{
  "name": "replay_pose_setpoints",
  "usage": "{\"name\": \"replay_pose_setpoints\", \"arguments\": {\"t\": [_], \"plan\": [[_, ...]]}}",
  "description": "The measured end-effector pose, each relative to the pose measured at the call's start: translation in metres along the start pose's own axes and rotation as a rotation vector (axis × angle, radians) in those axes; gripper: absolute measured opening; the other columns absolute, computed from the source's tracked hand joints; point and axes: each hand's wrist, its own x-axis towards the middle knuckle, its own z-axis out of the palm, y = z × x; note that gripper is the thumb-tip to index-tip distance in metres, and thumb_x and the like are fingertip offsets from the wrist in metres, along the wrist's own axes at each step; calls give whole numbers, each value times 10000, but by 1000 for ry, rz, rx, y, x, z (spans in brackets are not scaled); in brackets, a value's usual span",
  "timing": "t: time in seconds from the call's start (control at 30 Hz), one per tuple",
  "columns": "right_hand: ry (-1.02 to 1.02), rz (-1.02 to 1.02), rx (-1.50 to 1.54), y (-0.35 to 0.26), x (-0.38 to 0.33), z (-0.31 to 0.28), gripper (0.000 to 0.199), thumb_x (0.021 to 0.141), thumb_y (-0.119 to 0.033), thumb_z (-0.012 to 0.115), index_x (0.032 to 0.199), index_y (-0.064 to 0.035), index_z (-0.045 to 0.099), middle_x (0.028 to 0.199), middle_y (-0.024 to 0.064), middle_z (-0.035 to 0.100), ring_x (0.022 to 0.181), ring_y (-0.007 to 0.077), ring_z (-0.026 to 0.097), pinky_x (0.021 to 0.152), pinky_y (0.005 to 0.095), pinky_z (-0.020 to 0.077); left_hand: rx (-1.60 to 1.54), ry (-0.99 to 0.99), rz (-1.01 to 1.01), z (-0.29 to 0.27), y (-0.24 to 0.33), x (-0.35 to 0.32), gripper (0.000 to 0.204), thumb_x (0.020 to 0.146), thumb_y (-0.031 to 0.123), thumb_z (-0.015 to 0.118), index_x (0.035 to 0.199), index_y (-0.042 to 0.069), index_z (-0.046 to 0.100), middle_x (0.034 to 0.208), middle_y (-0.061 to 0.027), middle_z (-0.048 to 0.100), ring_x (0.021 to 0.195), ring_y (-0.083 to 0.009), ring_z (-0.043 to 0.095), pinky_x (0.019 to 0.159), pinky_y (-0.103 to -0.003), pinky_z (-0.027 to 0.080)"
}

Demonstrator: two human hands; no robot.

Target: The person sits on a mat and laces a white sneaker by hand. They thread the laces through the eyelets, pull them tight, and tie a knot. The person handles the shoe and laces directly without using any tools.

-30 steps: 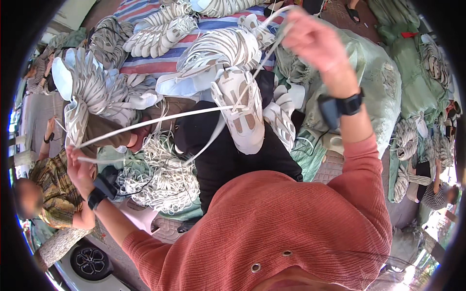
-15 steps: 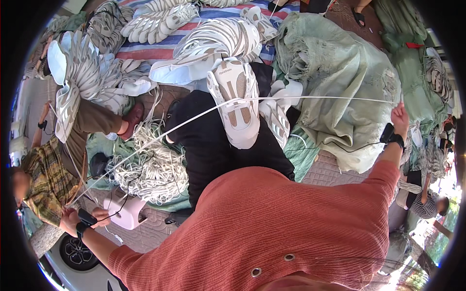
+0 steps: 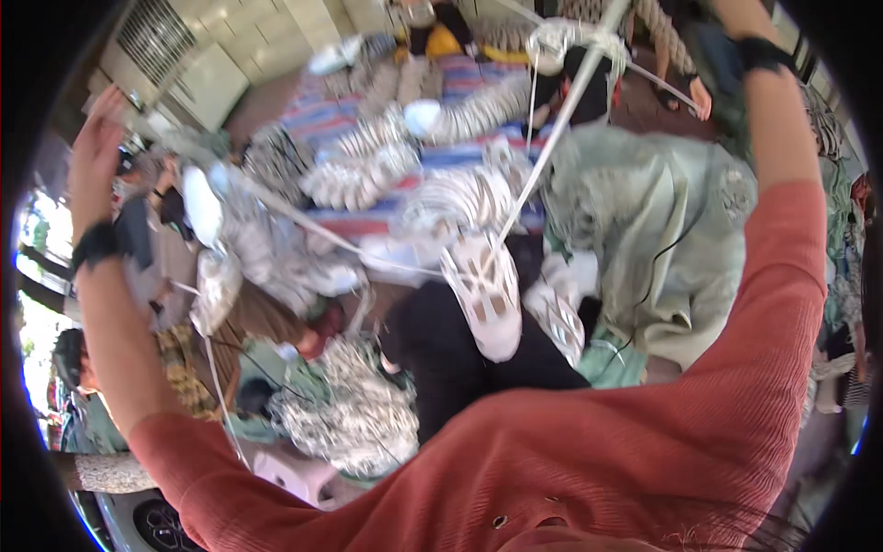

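Note:
On my black-clad knees rests a white and beige shoe upper (image 3: pixel 487 304). A long white lace (image 3: pixel 556 133) stretches from it, one length rising steeply to the top edge and another slanting up to the left. Both my arms are raised wide. My left hand (image 3: pixel 99 152) is high at the far left, its fingers pointing up but smeared by motion; whether it grips the lace is unclear. At the upper right only the wrist end of my right hand (image 3: pixel 736 14) shows; its fingers lie beyond the top edge. More white uppers (image 3: pixel 556 313) lie beside my right knee.
A tangled heap of white laces (image 3: pixel 354 409) lies to my left, near a pale pink stool (image 3: pixel 290 478). Rows of stacked uppers (image 3: pixel 368 170) cover a striped sheet (image 3: pixel 441 78). A pale green sack (image 3: pixel 681 248) is at right. Co-workers sit at left and ahead.
Both my arms have swung up from low at my sides to high overhead. The lace, earlier stretched sideways across the upper, now runs upward. The view has tilted up and blurred.

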Motion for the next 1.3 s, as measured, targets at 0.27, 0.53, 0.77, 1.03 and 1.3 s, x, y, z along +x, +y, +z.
{"name": "replay_pose_setpoints", "arguments": {"t": [0.27, 0.53, 0.77, 1.03, 1.3], "plan": [[-204, -379, -148, -57, 24, 249, 131, 846, -68, 681, 750, 13, 646, 597, 39, 548, 472, 113, 460, 405, 254, 358, -1051, 250, -203, 60, 177, 231, 104, 947, 86, 496, 1017, 27, 545, 764, -68, 578, 563, -124, 483, 433, -215, 368], [-203, -502, -149, -78, 5, 301, 124, 825, -114, 706, 788, 3, 685, 587, 51, 553, 451, 124, 473, 401, 274, 338, -1001, 259, -237, 62, 276, 214, 134, 917, 125, 522, 943, 45, 626, 774, -73, 621, 658, -155, 573, 615, -276, 489], [-302, -572, -74, -98, -11, 311, 123, 827, -84, 711, 768, 14, 667, 595, 52, 561, 462, 132, 494, 419, 278, 383, -824, 124, -117, 27, 251, 223, 108, 888, 121, 572, 903, 62, 661, 755, -61, 638, 644, -138, 574, 559, -250, 437], [-354, -581, -92, -101, -25, 309, 151, 778, -7, 757, 794, 24, 610, 596, 74, 582, 471, 147, 534, 431, 287, 432, -702, 208, -134, 32, 291, 189, 72, 885, 114, 597, 885, 67, 652, 732, -34, 633, 611, -124, 583, 567, -251, 492], [-88, -713, -215, -97, -25, 315, 409, 700, -45, 836, 870, 0, 467, 563, 112, 560, 427, 158, 526, 354, 294, 389, -722, 112, -108, 38, 288, 169, 139, 876, 194, 682, 912, 60, 678, 790, -33, 648, 586, -93, 535, 584, -240, 494]]}}
